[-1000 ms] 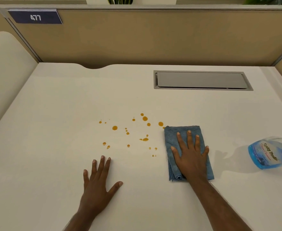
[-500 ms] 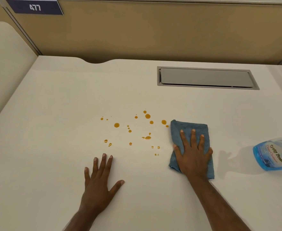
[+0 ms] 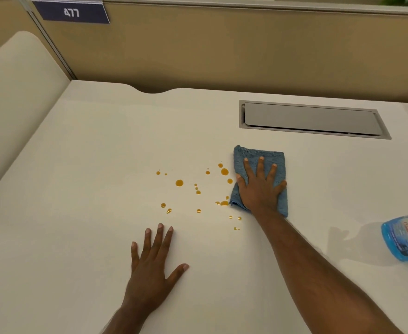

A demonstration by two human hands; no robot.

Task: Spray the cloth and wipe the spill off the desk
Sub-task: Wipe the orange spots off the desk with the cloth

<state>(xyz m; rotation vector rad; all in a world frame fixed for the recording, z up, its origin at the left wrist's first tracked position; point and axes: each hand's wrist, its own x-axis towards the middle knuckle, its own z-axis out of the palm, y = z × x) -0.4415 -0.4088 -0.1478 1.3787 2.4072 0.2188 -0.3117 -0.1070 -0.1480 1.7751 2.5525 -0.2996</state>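
Note:
A folded blue cloth (image 3: pixel 248 154) lies on the white desk (image 3: pixel 77 165), right of a scatter of orange drops (image 3: pixel 179 182). My right hand (image 3: pixel 260 189) presses flat on the cloth with fingers spread, and the cloth's left edge touches the nearest drops. My left hand (image 3: pixel 153 266) rests flat on the desk below the spill, fingers apart, holding nothing. A spray bottle (image 3: pixel 405 239) with blue liquid lies at the right edge, partly cut off by the frame.
A grey cable hatch (image 3: pixel 311 119) is set into the desk behind the cloth. A tan partition (image 3: pixel 222 49) with a blue "477" sign (image 3: pixel 71 12) closes the back. A cream panel (image 3: pixel 12 92) stands at the left.
My right hand has slid the cloth away from me and to the left, onto the rightmost drops of the spill. My left hand has stayed put.

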